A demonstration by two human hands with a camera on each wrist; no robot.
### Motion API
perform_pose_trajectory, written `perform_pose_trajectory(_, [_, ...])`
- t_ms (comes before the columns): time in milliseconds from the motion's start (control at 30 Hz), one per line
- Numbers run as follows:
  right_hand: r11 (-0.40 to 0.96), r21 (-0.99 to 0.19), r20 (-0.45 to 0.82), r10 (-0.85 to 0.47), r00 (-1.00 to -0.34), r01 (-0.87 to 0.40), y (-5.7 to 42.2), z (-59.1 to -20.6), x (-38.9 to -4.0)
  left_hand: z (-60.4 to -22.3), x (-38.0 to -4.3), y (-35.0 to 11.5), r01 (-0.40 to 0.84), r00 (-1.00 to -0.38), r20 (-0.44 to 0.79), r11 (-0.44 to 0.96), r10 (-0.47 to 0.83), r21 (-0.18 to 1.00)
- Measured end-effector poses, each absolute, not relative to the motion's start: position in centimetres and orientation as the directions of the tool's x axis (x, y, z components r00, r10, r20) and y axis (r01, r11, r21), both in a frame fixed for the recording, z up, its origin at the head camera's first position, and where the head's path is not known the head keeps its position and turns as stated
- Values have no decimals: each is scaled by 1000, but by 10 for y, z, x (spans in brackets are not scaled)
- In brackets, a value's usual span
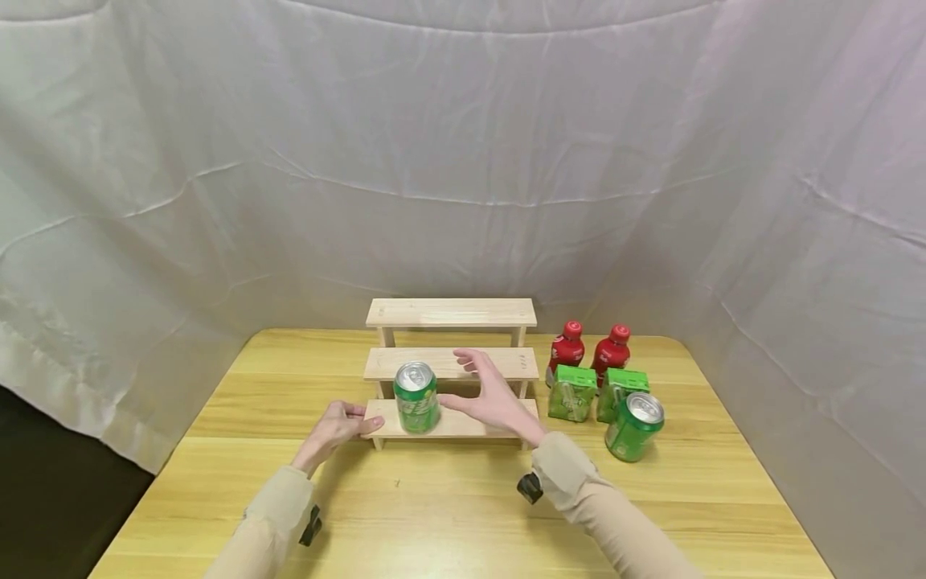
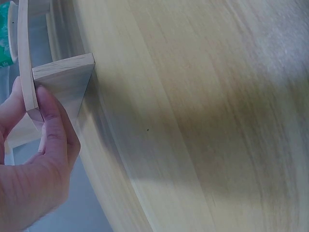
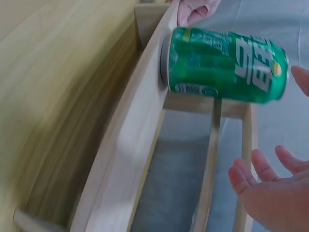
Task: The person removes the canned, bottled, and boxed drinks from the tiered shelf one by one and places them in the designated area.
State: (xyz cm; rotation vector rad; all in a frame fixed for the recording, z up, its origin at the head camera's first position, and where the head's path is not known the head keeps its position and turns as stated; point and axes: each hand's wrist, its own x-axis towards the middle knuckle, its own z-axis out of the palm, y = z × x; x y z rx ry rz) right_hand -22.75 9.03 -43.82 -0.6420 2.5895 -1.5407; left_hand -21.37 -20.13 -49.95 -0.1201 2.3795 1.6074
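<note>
A green soda can (image 1: 416, 398) stands upright on the lowest step of a three-tier wooden rack (image 1: 463, 422), left of that step's middle. My left hand (image 1: 338, 430) pinches the left end of this lowest board, thumb on top and fingers below, as the left wrist view confirms. Just right of the can is my right hand (image 1: 495, 398), its fingers spread and loosely bent, with nothing held. In the right wrist view a gap shows between those fingers (image 3: 263, 166) and the can (image 3: 227, 65).
Right of the rack stand two red bottles (image 1: 567, 351), with two green cartons (image 1: 572, 394) in front of them. A second green can (image 1: 634, 428) is beside the right carton. Pale cloth (image 1: 463, 161) hangs behind and along the sides of the wooden table (image 1: 448, 515).
</note>
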Motion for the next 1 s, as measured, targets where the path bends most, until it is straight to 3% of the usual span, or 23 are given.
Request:
perform_pose_trajectory(267, [365,-866,162,-445,-881,-343,67,-444,-230,-499,-214,-201,-235,-957,-282,392,66,890])
perform_pose_trajectory(1000, [333,-848,244,-446,-861,-413,43,-452,-233,-499,-214,-201,-239,-957,-286,412,54,879])
